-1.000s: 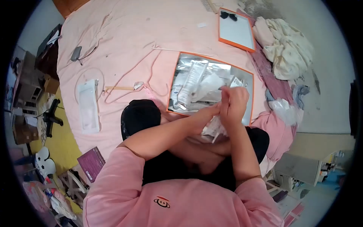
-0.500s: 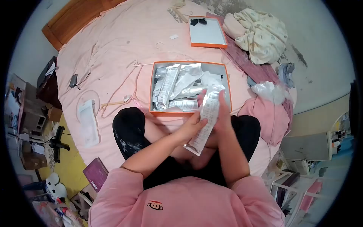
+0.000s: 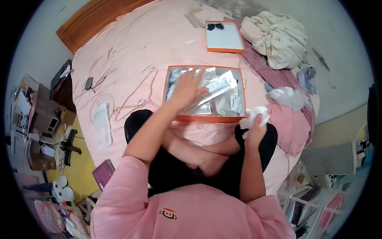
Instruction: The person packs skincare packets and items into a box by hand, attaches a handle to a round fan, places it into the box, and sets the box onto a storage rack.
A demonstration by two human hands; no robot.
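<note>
My left hand (image 3: 188, 88) is over the orange-edged box (image 3: 207, 118), palm down with its fingers spread. Its thumb lies at the near end of a long silver foil packet (image 3: 217, 87), which slants across the other packets in the box. Whether the thumb presses on that packet I cannot tell. Several more silver and clear packets (image 3: 205, 108) fill the box, partly hidden by my left hand and forearm. Beyond the box's right front corner, above my knee, my right hand (image 3: 256, 133) is closed on a crumpled white tissue (image 3: 254, 114).
The orange-edged lid (image 3: 224, 39) lies farther back with a black bow on it. A bundled cream blanket (image 3: 276, 38) and a clear plastic bag (image 3: 288, 97) are at the right. At left are a white packet (image 3: 102, 125), a hanger (image 3: 145, 93) and a purple box (image 3: 103, 175).
The long silver packet that was between both hands over my lap now lies in the box. My left hand has moved forward over it; my right hand has moved right with the tissue.
</note>
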